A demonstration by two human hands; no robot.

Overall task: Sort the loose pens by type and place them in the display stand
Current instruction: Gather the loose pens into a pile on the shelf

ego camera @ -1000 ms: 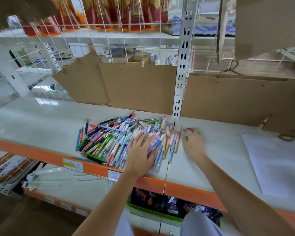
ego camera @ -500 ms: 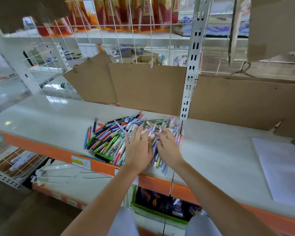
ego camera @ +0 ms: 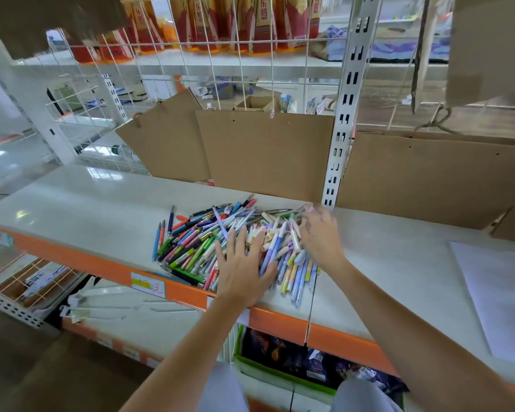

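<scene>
Pens (ego camera: 208, 242) heaped loose on shelf (ego camera: 399, 263), uncontained.

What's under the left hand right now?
The left hand lies flat with fingers spread on the pen pile. Pastel pens stick out past its thumb side; those beneath the palm are covered.

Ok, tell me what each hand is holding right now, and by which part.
Left hand lies flat, fingers spread, on the pen pile, holding nothing. Right hand is blurred over the pile; a hold cannot be told.

Pens (ego camera: 208, 242) heaped on shelf (ego camera: 95, 209), cardboard (ego camera: 265, 153) behind, perhaps paper (ego camera: 500, 295) at right
</scene>
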